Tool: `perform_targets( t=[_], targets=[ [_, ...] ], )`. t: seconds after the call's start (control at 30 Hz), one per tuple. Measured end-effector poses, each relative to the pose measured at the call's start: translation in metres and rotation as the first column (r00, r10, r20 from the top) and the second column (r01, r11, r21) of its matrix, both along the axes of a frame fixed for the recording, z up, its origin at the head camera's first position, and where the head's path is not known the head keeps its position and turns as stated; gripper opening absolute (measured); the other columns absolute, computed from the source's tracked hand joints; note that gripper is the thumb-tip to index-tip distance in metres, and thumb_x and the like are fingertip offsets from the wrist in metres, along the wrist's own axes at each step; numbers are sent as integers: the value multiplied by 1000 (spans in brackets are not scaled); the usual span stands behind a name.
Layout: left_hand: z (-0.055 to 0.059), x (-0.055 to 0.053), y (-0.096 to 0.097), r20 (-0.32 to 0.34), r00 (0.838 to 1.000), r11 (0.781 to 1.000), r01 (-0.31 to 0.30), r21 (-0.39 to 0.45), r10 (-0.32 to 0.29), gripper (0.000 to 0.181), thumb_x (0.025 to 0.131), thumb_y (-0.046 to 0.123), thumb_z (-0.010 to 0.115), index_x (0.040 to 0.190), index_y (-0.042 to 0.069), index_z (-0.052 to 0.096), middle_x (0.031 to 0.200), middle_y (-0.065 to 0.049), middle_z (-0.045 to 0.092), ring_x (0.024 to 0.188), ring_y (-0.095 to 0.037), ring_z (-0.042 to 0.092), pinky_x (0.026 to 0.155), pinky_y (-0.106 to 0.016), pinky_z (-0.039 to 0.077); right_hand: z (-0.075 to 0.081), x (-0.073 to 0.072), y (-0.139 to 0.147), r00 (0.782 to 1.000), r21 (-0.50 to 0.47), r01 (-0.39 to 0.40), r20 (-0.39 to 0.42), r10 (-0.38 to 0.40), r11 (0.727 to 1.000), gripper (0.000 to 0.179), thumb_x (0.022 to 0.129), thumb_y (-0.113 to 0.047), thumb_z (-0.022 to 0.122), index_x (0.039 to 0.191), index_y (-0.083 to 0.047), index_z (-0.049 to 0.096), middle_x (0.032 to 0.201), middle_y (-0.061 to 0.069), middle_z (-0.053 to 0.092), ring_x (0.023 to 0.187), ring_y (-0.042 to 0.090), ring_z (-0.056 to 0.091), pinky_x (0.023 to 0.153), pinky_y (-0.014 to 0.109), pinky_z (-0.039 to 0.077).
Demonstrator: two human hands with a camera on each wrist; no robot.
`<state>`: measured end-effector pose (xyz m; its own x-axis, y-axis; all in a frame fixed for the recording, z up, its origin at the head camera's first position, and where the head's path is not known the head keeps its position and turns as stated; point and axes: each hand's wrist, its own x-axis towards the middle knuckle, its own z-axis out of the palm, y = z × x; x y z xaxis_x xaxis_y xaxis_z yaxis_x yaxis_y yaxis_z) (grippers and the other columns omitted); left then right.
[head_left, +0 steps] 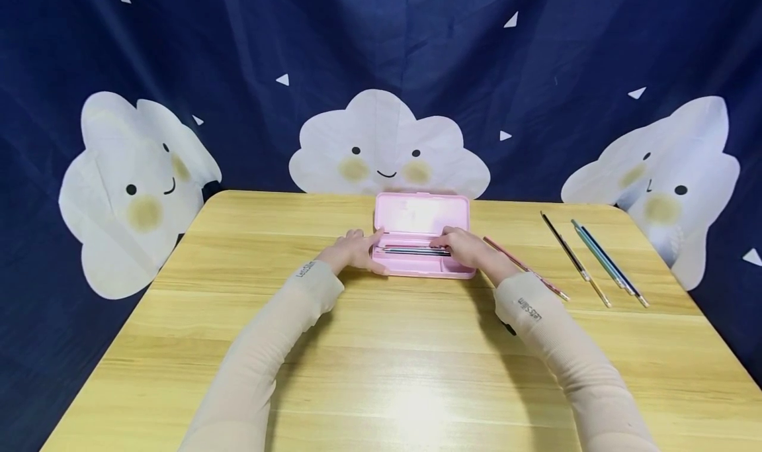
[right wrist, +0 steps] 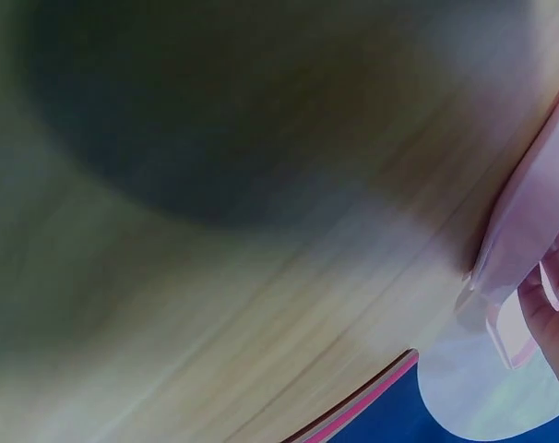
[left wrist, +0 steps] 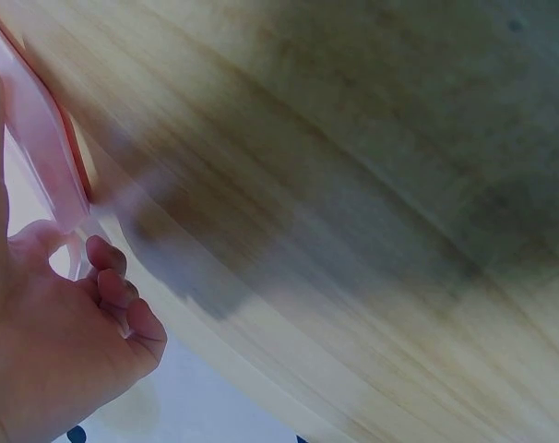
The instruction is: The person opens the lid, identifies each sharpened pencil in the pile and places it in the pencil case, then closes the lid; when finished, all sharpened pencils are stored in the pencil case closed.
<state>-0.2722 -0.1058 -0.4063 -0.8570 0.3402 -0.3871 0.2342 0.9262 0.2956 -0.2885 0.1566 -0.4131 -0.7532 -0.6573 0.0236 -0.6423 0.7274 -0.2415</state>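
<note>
A pink pencil case (head_left: 411, 264) lies with its lid (head_left: 423, 212) raised at the table's far side. Several pencils (head_left: 411, 251) lie lengthwise in it. My left hand (head_left: 355, 250) grips the case's left end, thumb at the front corner and fingers toward the hinge; the left wrist view shows those fingers curled by the case's corner. Over the right part of the case, my right hand (head_left: 467, 247) has its bent fingertips down at the pencils' right ends. Its thumb is hidden, and I cannot tell if it pinches a pencil.
Right of the case lies a red pencil (head_left: 526, 268), seen partly under the right forearm. Farther right are a black pencil (head_left: 565, 245), a teal pencil (head_left: 601, 257), a dark blue pencil (head_left: 616, 267) and a yellowish pencil end (head_left: 600, 293). A dark blue curtain (head_left: 369, 35) hangs behind the table.
</note>
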Motion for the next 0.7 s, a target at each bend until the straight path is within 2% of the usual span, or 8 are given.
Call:
perform_targets(
  t=[0.1, 0.23, 0.47, 0.7],
  targets=[
    [1, 1, 1, 5, 1000, 1000, -5, 0, 5, 106, 68, 64, 66, 147, 27, 6, 145, -24, 20, 132, -35, 19, 107, -48, 20, -1, 1, 2, 1000, -5, -16, -12, 16, 1000, 42, 77, 13, 50, 108, -9, 69, 79, 9, 54, 68, 20, 48, 62, 30, 43],
    [2, 2, 1, 7, 1000, 1000, -4, -1, 4, 106, 68, 64, 66, 147, 27, 6, 146, -25, 18, 133, -36, 18, 107, -48, 19, -2, 2, 4, 999, -31, -34, -18, 33, 999, 37, 78, 12, 53, 106, -6, 69, 79, 9, 55, 71, 21, 51, 68, 33, 45],
    [2, 3, 1, 9, 1000, 1000, -5, 9, 5, 106, 68, 64, 66, 147, 28, 6, 147, -26, 15, 134, -36, 15, 108, -49, 18, 3, 6, 11, 998, -165, 18, 69, -7, 986, 28, 81, 11, 54, 105, 3, 66, 88, 14, 60, 82, 25, 57, 80, 40, 47],
    [3, 3, 2, 6, 1000, 1000, -4, 12, 4, 106, 69, 62, 66, 148, 27, 6, 146, -26, 17, 134, -36, 15, 108, -48, 16, 5, 8, 27, 999, -259, 3, 45, 9, 966, 24, 80, 12, 56, 101, 9, 64, 82, 15, 59, 77, 26, 53, 74, 39, 46]
  ],
)
